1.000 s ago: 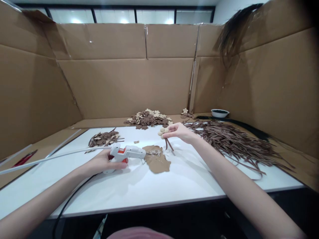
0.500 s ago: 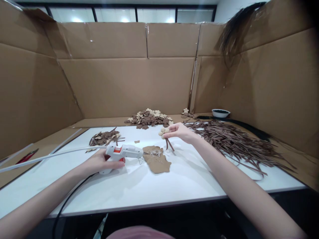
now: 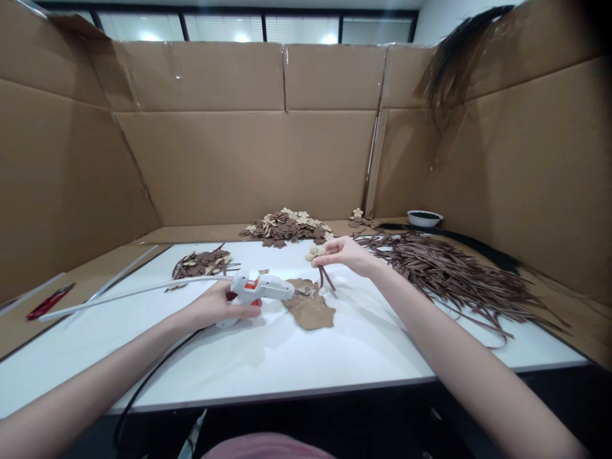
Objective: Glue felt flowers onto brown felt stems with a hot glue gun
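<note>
Two bare hands work over a white table (image 3: pixel 268 363). Nearest, the left hand (image 3: pixel 217 306) is wrapped around the handle of a white glue gun (image 3: pixel 261 290), and its tip points at a flat brown piece (image 3: pixel 310 309) lying on the table. A long white glue stick (image 3: pixel 129 294) pokes out the back of the gun, and a black cord (image 3: pixel 143 389) runs off the near edge, where its end is cut off. A bit farther, the right hand (image 3: pixel 347 252) pinches a small tan flower with brown stems (image 3: pixel 318 258) just above the brown piece. Since a moment ago the gun has slid right, closer to the piece, while the flower has stayed put. To the right lies a big heap of brown strips (image 3: pixel 449 271). Farther back sit a pile of brown and tan flowers (image 3: pixel 287 226) and a small white bowl (image 3: pixel 424 218) holding something dark that is hard to make out. Cardboard walls (image 3: pixel 239 159) stand all around.
</note>
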`<state>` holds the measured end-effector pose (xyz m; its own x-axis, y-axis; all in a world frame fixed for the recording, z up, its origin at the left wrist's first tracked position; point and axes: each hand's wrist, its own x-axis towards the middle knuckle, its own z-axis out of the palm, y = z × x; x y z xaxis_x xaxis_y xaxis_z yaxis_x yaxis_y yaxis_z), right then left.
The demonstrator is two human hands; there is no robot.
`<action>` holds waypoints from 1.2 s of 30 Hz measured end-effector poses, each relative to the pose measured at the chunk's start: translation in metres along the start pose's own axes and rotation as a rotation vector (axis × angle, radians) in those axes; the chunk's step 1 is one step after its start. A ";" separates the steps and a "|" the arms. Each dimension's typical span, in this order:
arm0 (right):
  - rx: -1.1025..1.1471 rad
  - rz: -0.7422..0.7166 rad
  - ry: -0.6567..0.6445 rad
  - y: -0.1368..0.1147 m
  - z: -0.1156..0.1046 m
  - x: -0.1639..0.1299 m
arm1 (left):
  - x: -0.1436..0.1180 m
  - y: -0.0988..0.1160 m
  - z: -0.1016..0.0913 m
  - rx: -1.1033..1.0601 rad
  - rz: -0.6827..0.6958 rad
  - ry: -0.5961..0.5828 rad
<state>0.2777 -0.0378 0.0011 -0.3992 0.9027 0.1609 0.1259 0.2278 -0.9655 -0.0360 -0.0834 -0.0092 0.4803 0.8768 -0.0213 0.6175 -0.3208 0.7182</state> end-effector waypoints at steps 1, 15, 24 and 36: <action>-0.005 -0.004 -0.002 -0.001 0.000 0.000 | 0.000 0.000 -0.001 0.005 0.004 -0.004; 0.000 -0.052 -0.031 -0.001 0.000 0.000 | -0.001 -0.015 -0.046 -0.138 0.004 -0.332; -0.009 -0.077 -0.034 -0.005 0.004 -0.002 | 0.055 -0.016 -0.051 0.042 0.039 -0.184; -0.002 -0.058 -0.060 0.003 0.004 0.003 | 0.119 -0.012 -0.025 0.236 0.118 -0.181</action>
<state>0.2732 -0.0358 -0.0022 -0.4599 0.8643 0.2038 0.1025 0.2796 -0.9546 -0.0020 0.0335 -0.0029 0.6473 0.7574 -0.0855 0.6678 -0.5095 0.5427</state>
